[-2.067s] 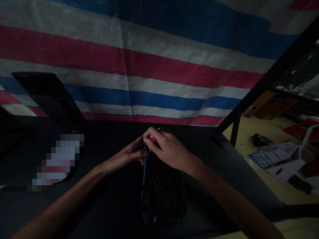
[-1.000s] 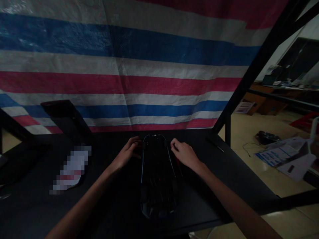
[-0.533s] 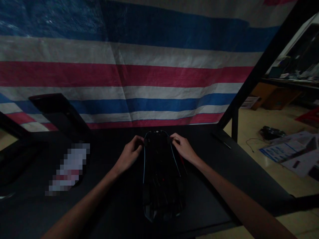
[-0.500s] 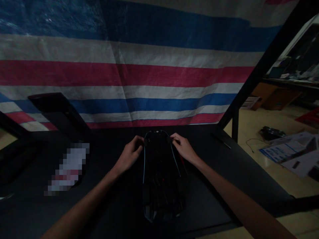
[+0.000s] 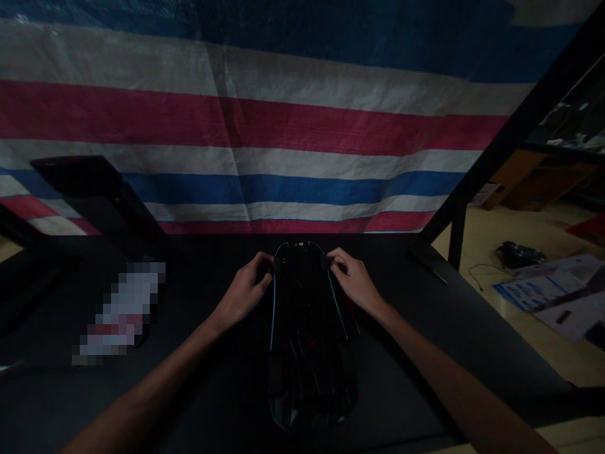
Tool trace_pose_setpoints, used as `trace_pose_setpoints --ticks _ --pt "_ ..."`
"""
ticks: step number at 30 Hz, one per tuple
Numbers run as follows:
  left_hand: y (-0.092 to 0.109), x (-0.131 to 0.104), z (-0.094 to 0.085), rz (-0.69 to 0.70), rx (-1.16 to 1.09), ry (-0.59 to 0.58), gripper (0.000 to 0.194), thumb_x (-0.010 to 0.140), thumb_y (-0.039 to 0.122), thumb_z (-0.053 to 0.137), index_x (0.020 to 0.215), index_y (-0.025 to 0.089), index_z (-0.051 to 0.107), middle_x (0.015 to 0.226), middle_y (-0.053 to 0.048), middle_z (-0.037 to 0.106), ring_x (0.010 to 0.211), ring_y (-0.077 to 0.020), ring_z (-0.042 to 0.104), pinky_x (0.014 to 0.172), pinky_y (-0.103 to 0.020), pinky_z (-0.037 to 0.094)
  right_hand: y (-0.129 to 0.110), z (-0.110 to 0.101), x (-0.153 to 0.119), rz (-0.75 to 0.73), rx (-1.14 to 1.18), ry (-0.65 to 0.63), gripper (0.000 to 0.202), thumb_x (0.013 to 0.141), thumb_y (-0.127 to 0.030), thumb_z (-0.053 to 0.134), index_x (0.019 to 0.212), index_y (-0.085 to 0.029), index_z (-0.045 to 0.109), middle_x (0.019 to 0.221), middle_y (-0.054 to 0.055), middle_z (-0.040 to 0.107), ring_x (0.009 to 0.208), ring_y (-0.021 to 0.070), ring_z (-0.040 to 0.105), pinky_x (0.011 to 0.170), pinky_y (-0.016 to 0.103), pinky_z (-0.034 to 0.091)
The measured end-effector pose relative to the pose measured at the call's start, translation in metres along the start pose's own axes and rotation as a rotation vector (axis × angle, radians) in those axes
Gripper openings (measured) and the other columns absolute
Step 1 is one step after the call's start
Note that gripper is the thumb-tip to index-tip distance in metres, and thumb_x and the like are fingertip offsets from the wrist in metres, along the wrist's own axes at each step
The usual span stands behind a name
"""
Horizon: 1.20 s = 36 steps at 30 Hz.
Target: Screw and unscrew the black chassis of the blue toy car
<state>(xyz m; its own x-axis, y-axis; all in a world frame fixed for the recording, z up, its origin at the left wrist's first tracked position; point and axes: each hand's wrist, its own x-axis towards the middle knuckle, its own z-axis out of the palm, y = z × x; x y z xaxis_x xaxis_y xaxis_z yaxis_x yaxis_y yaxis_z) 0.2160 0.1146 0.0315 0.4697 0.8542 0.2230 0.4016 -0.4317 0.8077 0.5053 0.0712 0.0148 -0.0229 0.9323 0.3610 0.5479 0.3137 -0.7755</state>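
A black toy car with thin blue trim along its sides lies on the dark table, apparently with its underside facing up. At the wheel on its far left corner, my left hand is closed with thumb and fingers curled. My right hand pinches the matching wheel at the far right corner. The fingertips and wheels are partly lost in the dark. Beside the car, under my right wrist, lies a thin tool with a red part, perhaps a screwdriver.
A dark upright stand and a blurred-out pale item are at the left. Another slim tool rests near the table's far right. A striped tarp hangs behind. Papers lie on the floor at right.
The camera view has shifted slightly, so the scene sits a little differently. Both hands stay at the car's far wheels, with hardly any visible motion relative to it.
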Motion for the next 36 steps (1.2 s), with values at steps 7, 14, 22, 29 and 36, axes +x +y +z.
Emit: trace_pose_setpoints --ticks 7,14,22,29,36 --pt "0.001 -0.001 0.000 0.009 0.018 0.004 0.020 0.098 0.027 0.053 0.114 0.021 0.062 0.117 -0.011 0.077 0.104 -0.0293 0.076 0.093 -0.046 0.058 -0.005 -0.001 -0.005 -0.009 -0.022 -0.012 0.016 0.097 -0.025 0.050 0.104 -0.025 0.065 0.076 -0.003 0.064 0.070 0.0190 0.062 0.069 0.029 0.042" --pt "0.002 -0.001 0.000 0.012 0.019 0.015 0.021 0.096 0.027 0.053 0.115 0.021 0.061 0.115 -0.010 0.077 0.104 -0.0294 0.076 0.092 -0.045 0.058 -0.007 -0.001 -0.007 -0.001 -0.048 -0.026 0.018 0.097 -0.026 0.049 0.107 -0.025 0.064 0.075 -0.004 0.061 0.068 0.0186 0.061 0.068 0.029 0.041" --pt "0.002 -0.001 -0.001 0.007 0.018 0.009 0.026 0.098 0.029 0.052 0.121 0.020 0.060 0.121 -0.013 0.076 0.107 -0.0298 0.075 0.095 -0.047 0.057 -0.010 -0.002 -0.008 0.011 -0.062 -0.045 0.017 0.097 -0.025 0.049 0.109 -0.025 0.060 0.071 -0.005 0.055 0.065 0.0180 0.058 0.066 0.030 0.039" --pt "0.003 -0.002 -0.001 0.006 0.018 0.004 0.028 0.098 0.028 0.052 0.123 0.020 0.061 0.123 -0.013 0.077 0.109 -0.0297 0.076 0.096 -0.046 0.057 -0.011 -0.002 -0.009 0.017 -0.072 -0.052 0.016 0.098 -0.026 0.049 0.110 -0.026 0.059 0.071 -0.006 0.054 0.066 0.0181 0.058 0.066 0.030 0.039" --pt "0.001 -0.002 -0.001 0.005 0.034 0.011 0.029 0.098 0.028 0.053 0.125 0.020 0.061 0.124 -0.013 0.077 0.106 -0.0297 0.076 0.095 -0.047 0.058 -0.010 -0.002 -0.009 0.013 -0.078 -0.057 0.016 0.099 -0.026 0.049 0.111 -0.026 0.059 0.074 -0.005 0.058 0.067 0.0185 0.060 0.067 0.030 0.040"
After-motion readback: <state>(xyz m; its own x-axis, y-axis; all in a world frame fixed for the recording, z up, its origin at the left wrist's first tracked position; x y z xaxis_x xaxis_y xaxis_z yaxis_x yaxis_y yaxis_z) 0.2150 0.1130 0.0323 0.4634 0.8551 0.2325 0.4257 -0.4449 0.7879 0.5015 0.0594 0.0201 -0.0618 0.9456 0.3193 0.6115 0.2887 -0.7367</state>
